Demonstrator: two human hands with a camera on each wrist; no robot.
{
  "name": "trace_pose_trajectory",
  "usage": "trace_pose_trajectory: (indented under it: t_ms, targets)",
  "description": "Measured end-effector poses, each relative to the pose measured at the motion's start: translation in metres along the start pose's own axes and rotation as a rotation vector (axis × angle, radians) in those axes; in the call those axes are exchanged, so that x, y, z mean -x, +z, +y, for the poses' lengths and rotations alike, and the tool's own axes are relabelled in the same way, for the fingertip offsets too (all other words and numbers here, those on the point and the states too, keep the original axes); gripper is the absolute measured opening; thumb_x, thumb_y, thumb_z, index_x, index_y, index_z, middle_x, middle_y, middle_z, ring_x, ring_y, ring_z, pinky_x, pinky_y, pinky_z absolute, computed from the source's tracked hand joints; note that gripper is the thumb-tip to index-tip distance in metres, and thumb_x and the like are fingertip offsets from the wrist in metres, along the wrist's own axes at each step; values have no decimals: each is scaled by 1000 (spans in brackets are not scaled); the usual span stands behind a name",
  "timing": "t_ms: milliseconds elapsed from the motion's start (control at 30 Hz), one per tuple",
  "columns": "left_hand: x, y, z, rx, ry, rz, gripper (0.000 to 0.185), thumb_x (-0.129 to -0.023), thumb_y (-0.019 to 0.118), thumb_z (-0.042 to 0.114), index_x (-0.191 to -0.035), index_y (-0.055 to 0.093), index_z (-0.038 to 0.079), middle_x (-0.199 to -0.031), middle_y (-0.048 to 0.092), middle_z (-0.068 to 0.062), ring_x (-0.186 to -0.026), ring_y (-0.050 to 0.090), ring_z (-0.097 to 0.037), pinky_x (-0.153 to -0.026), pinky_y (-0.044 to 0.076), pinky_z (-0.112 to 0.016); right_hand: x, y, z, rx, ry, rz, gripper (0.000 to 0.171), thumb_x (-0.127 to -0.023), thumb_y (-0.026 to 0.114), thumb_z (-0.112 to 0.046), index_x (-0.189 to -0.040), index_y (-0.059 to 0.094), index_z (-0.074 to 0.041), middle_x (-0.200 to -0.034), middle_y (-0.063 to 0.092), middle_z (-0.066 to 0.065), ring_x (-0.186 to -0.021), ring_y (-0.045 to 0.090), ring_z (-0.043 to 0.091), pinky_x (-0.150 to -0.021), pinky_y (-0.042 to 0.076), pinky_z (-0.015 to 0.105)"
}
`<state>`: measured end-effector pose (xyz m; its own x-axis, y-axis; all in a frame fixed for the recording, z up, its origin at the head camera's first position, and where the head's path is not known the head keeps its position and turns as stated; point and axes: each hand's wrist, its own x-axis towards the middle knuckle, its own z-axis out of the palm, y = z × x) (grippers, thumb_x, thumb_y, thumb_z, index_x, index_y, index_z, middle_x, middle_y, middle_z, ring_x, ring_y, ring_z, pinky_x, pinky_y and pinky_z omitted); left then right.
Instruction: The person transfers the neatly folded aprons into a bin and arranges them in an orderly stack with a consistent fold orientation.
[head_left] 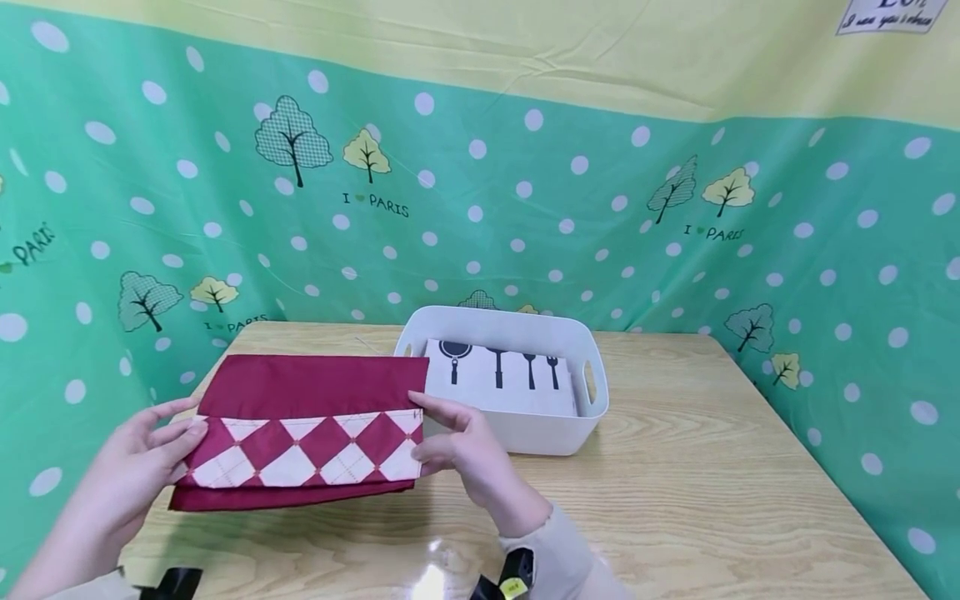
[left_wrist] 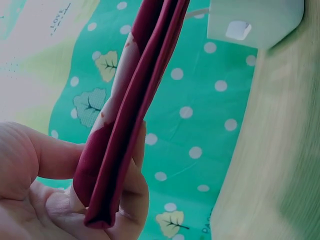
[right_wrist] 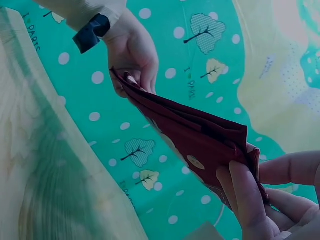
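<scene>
A folded maroon cloth (head_left: pixel 315 387) with a band of white and maroon diamonds is held up above the table, its layers showing edge-on in the left wrist view. My left hand (head_left: pixel 142 458) pinches its left end between thumb and fingers. At the opposite end, my right hand (head_left: pixel 468 446) grips the cloth the same way, fingers on both faces in the right wrist view. Just behind the cloth, a white plastic basket (head_left: pixel 517 433) stands on the table. Inside the basket lies a folded white cloth (head_left: pixel 480 392) printed with dark kitchen utensils; the maroon cloth hides part of the basket's left side.
The wood-grain tabletop (head_left: pixel 690 467) extends to the right of the basket and in front of it. A green and yellow curtain (head_left: pixel 517 208) with dots and trees hangs behind the table and along both sides.
</scene>
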<state>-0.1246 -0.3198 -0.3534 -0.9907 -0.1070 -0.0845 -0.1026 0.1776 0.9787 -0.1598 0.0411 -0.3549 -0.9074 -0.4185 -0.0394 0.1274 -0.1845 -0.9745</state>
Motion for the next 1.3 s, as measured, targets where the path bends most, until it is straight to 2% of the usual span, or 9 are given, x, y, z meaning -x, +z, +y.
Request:
trace_pose_trajectory:
  t_ms: [133, 233, 367, 500, 667, 867, 1133, 1300]
  targets:
    - [2, 6, 1, 92, 62, -28, 31, -102, 53, 12, -117, 45, 38, -93, 67, 28, -75, 69, -2, -59, 56, -22, 1, -8, -4, 25, 0, -13, 66, -77, 64, 7, -141, 55, -8, -153, 44, 15, -55, 56, 9, -58, 56, 22]
    - [2, 8, 3, 85, 93, -39, 33, -101, 55, 11, -119, 52, 38, -94, 69, 24, -73, 68, -5, -57, 55, -22, 2, -13, -8, 36, -5, -31, 67, -77, 63, 7, -142, 54, -7, -155, 42, 15, -57, 58, 10, -59, 56, 23]
    - [1, 11, 5, 15, 132, -46, 38, -100, 58, 11, -124, 61, 40, -97, 68, 24, -74, 66, -4, -57, 53, -20, 3, -19, -12, 33, -7, -42, 68, -78, 63, 8, -143, 52, -6, -155, 41, 16, -59, 59, 10, -59, 57, 23]
    - [0, 15, 6, -78, 157, -39, 42, -99, 59, 13, -134, 59, 38, -103, 63, 32, -79, 65, -1, -58, 52, -19, 4, -24, -16, 32, -8, -42, 67, -79, 62, 8, -144, 50, -4, -156, 40, 17, -60, 59, 9, -60, 56, 23]
    - [-3, 22, 9, -109, 163, -21, 44, -99, 61, 16, -139, 57, 32, -106, 61, 34, -78, 63, -1, -57, 50, -19, 6, -30, -20, 37, -15, -41, 65, -82, 60, 6, -145, 49, -3, -157, 38, 17, -67, 62, 8, -60, 56, 23]
    - [-4, 33, 18, -106, 127, 0, 46, -98, 63, 21, -143, 54, 31, -105, 58, 37, -80, 63, 2, -60, 51, -17, 8, -39, -24, 12, -29, -30, 63, -85, 57, 2, -147, 45, -2, -153, 42, 19, -78, 69, 10, -62, 59, 25]
    - [-5, 46, 31, -26, 92, -14, 47, -97, 64, 22, -142, 54, 31, -103, 62, 33, -81, 64, 1, -60, 53, -18, 11, -48, -33, 0, -50, 6, 62, -85, 56, 2, -146, 44, 1, -144, 50, 23, -76, 68, 10, -60, 58, 24]
    - [-6, 54, 38, -10, 93, -17, 49, -98, 63, 21, -146, 51, 25, -104, 62, 31, -82, 63, 0, -59, 52, -18, 12, -54, -37, 11, -62, 36, 62, -85, 55, 3, -145, 46, 1, -144, 50, 22, -73, 67, 10, -59, 58, 23]
